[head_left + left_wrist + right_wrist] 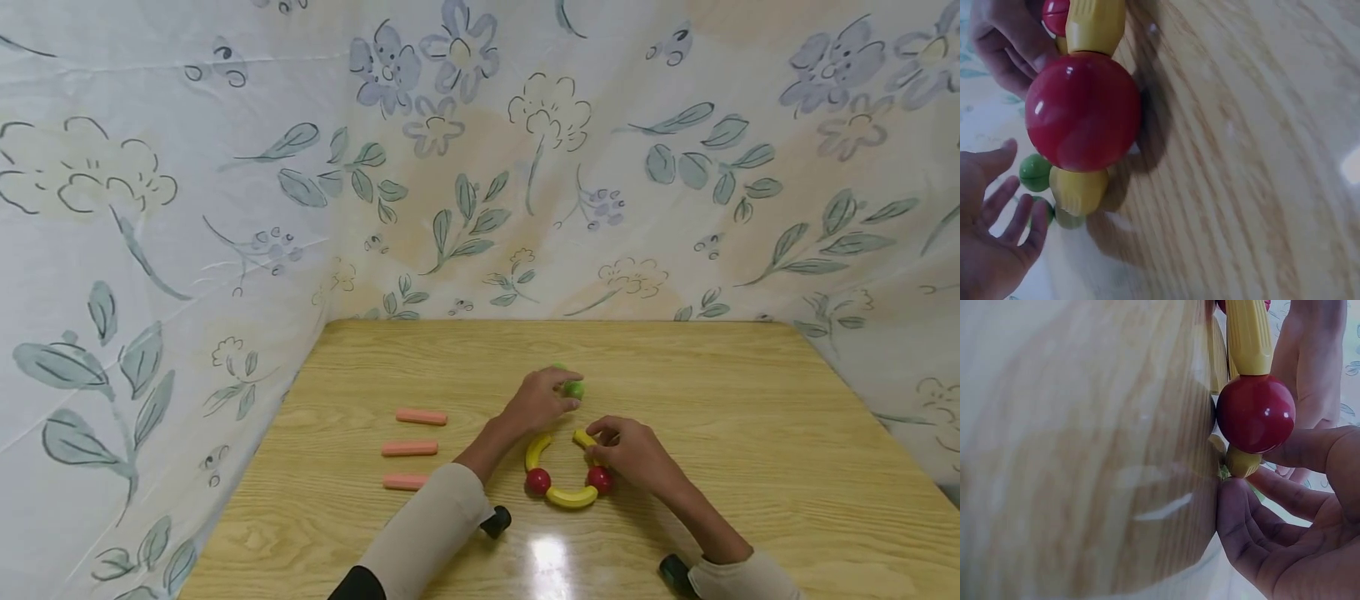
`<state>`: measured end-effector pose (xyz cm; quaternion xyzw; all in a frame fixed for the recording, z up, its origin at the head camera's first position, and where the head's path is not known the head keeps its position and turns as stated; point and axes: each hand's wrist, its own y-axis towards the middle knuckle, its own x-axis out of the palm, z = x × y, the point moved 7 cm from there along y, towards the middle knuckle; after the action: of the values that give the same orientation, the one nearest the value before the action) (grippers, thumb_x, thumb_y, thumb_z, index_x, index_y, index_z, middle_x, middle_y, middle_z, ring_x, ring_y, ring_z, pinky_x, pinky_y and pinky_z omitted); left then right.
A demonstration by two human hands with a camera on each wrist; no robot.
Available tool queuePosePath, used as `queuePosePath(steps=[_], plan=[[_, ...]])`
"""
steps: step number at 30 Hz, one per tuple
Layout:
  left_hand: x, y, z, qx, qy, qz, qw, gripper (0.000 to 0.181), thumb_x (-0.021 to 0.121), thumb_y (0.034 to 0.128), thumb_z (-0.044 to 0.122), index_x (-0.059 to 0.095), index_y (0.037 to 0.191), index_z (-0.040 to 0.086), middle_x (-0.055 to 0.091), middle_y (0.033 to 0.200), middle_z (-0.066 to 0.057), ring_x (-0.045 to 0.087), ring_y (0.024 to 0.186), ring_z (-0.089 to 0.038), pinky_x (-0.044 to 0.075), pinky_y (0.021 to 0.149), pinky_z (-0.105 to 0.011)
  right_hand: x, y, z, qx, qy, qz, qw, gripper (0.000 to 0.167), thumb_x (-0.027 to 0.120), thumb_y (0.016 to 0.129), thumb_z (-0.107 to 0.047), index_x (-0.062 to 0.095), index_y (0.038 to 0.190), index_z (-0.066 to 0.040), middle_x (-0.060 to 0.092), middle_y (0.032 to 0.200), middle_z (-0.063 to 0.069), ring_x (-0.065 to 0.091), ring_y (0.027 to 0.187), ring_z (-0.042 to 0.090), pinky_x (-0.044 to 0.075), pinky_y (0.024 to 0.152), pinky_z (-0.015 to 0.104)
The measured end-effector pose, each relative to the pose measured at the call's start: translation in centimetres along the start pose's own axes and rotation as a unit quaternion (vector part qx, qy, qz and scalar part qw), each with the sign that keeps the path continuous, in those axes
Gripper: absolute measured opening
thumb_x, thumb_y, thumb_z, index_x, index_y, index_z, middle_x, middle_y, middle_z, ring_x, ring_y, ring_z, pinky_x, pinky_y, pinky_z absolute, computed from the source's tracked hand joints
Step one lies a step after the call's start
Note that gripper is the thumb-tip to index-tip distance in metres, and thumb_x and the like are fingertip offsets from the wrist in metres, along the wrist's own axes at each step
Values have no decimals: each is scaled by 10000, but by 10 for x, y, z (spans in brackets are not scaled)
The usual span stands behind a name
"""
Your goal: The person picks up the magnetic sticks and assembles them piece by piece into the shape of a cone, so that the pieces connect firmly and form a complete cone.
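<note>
At the right hand (633,452) lies a yellow banana-shaped piece (583,437).

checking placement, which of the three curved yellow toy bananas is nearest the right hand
In the head view, the upper-right curved yellow toy banana, touched by the right hand; the left banana and bottom banana lie farther off.

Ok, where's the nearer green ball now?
In the head view, the nearer green ball is right of centre, between the thumb and fingers of the left hand, beyond the yellow bananas.
</note>
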<state>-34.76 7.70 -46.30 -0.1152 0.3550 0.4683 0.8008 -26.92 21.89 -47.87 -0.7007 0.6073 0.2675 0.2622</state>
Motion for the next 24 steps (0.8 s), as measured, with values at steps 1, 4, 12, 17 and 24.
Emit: queuePosePath(steps=[1, 4, 12, 17, 24], plan=[[1, 0, 0, -26, 34, -52, 10000, 413, 723, 1027, 171, 673, 1432, 107, 665, 1439, -47, 648, 1277, -260, 539, 1046, -344, 0, 0, 0, 7, 5, -4, 10000, 287, 834, 890, -137, 752, 1136, -15, 696, 910, 30, 667, 877, 193, 530, 701, 329], [4, 1, 0, -70, 166, -154, 9997, 402, 715, 1031, 172, 678, 1426, 103, 672, 1437, -38, 629, 1308, -237, 519, 1077, -340, 1, 1, 1, 33, -8, 0, 10000, 282, 832, 887, -138, 754, 1132, -22, 698, 911, 33, 666, 876, 193, 531, 700, 323], [10, 0, -4, -155, 420, -226, 9987, 358, 746, 1008, 151, 725, 1359, 87, 704, 1332, -36, 619, 1254, -174, 511, 1061, -289, 1, 1, 3, 59, -42, -11, 10000, 272, 818, 890, -128, 753, 1134, -26, 699, 909, 40, 664, 870, 199, 535, 702, 323], [12, -5, -8, -225, 211, -276, 9991, 360, 737, 1010, 119, 718, 1368, 85, 696, 1354, -46, 618, 1241, -153, 522, 1032, -272, 1, 1, 2, 68, -47, -45, 10000, 283, 819, 894, -136, 749, 1143, -20, 699, 909, 36, 660, 861, 186, 534, 688, 324], [9, -11, -9, -386, 138, -286, 9988, 380, 763, 985, 87, 720, 1362, 93, 700, 1323, -55, 654, 1159, -151, 548, 961, -250, 1, 2, -1, 3, -23, -106, 9999, 291, 817, 905, -140, 745, 1152, -4, 700, 904, 38, 643, 823, 167, 519, 657, 320]])
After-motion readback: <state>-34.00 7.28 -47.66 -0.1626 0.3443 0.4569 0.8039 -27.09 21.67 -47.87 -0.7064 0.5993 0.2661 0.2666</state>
